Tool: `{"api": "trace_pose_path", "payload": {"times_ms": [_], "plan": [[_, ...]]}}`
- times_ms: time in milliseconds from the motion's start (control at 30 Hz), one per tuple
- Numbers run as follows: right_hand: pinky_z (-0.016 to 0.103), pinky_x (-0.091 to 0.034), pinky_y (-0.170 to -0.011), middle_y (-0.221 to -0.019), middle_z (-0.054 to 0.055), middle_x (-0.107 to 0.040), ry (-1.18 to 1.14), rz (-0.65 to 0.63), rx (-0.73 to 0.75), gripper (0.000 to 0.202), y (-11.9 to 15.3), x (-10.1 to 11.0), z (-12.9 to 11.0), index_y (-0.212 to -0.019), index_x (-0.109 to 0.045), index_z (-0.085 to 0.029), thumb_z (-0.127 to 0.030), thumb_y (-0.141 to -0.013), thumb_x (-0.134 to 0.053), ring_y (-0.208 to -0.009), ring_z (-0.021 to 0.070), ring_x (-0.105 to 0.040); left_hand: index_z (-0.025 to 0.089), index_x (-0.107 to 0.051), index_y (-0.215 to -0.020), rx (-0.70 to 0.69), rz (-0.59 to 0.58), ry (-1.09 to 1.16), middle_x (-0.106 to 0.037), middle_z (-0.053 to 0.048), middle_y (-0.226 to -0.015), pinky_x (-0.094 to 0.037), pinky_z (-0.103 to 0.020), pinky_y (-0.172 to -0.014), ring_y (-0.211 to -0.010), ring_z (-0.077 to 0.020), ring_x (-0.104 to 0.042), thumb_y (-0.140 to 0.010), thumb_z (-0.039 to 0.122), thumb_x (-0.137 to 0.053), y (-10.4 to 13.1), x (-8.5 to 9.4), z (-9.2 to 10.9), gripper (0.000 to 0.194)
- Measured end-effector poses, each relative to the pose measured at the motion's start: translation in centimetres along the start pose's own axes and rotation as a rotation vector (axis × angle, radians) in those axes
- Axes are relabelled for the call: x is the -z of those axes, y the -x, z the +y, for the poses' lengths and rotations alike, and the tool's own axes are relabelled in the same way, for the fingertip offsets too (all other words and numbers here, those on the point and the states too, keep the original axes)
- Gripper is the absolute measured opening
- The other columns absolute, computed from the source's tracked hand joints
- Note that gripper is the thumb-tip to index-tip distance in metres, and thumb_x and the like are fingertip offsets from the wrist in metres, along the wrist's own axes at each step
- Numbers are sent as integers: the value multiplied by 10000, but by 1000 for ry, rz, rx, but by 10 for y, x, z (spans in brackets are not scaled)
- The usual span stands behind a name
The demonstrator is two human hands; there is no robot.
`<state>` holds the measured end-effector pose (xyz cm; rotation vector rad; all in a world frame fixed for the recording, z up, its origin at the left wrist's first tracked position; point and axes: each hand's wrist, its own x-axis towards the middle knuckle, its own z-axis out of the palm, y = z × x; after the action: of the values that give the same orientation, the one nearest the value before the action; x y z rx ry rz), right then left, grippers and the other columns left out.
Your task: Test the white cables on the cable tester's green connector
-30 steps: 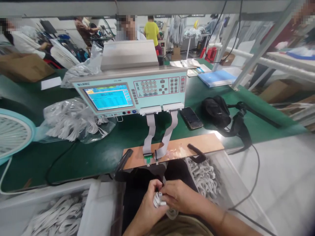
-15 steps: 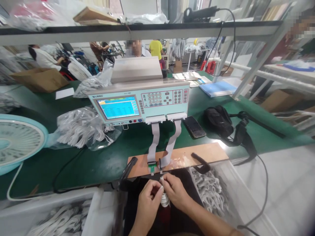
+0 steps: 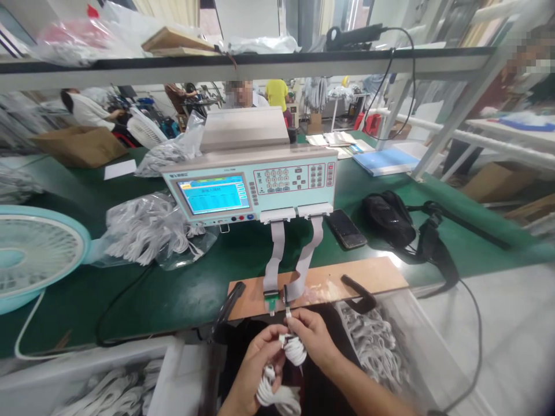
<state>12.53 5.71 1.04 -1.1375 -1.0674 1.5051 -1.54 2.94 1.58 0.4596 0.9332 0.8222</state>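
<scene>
My right hand [image 3: 310,332] pinches the white plug of a cable against the small connector at the end of the right-hand flat ribbon cable [image 3: 304,268]. The bundled white cable [image 3: 295,351] hangs under its fingers. My left hand [image 3: 262,358] is closed on a white cable end close beside it, and another white cable coil [image 3: 277,397] hangs below the palm. To the left, a green circuit board [image 3: 272,303] with a metal plug tip sits on the other ribbon cable. Whether the right plug is fully seated cannot be seen.
Both ribbons run from a tester [image 3: 229,196] with a lit screen. A wooden board [image 3: 325,283] lies along the table edge between black clamps. Bins of white cables stand left and right. A phone [image 3: 346,229], black bag [image 3: 387,219] and fan [image 3: 39,254] are on the table.
My right hand has brought the white plug up to the right ribbon's connector. The hands have moved slightly apart, and a second cable coil now shows under my left hand. The tester's screen display differs.
</scene>
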Motion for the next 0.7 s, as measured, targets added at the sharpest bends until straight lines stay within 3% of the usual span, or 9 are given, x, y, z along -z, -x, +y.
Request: {"api": "trace_pose_path", "payload": {"times_ms": [100, 200, 300, 400, 567, 700], "plan": [[227, -298, -489, -513, -31, -486, -115, 17, -116, 299, -1, -3, -6, -576, -566, -140, -404, -669, -672, -482, 93, -382, 154, -621, -937, -44, -41, 0, -523, 44, -483, -338, -139, -270, -313, -31, -330, -634, 279, -735, 0, 3, -2, 347], [223, -287, -476, -493, -30, -491, -189, 87, -178, 311, -1, -10, -9, -572, -585, -132, -414, -610, -710, -460, 86, -375, 141, -634, -866, -142, 106, -71, -541, 39, -477, -309, -136, -269, -291, -27, -339, -621, 362, -752, -4, 1, -5, 350], [221, -287, -472, -492, -30, -495, -229, 153, -186, 332, -1, -15, -10, -579, -600, -128, -436, -595, -724, -459, 84, -372, 129, -645, -833, -220, 283, -203, -457, 68, -371, -285, -141, -279, -283, -42, -331, -633, 470, -714, -10, -2, -10, 402], [217, -290, -471, -497, -31, -494, -240, 149, -181, 345, -1, -16, -8, -570, -594, -131, -447, -607, -728, -466, 81, -370, 124, -655, -831, -293, 373, -354, -464, 63, -394, -286, -146, -301, -314, -48, -339, -671, 506, -661, -13, -4, -12, 415], [212, -292, -477, -509, -26, -507, -214, 72, -175, 387, -3, -10, -4, -599, -605, -122, -486, -601, -737, -476, 82, -382, 151, -656, -860, -361, 267, -536, -515, 42, -474, -350, -178, -351, -357, -80, -400, -788, 493, -527, -10, -7, -4, 372], [214, -305, -501, -521, -24, -507, -213, 34, -170, 389, -4, -8, -1, -599, -601, -119, -486, -624, -728, -489, 83, -390, 163, -657, -786, -500, 286, -627, -607, -21, -688, -474, -230, -565, -596, -150, -562, -814, 421, -510, -9, -10, 3, 297]]}}
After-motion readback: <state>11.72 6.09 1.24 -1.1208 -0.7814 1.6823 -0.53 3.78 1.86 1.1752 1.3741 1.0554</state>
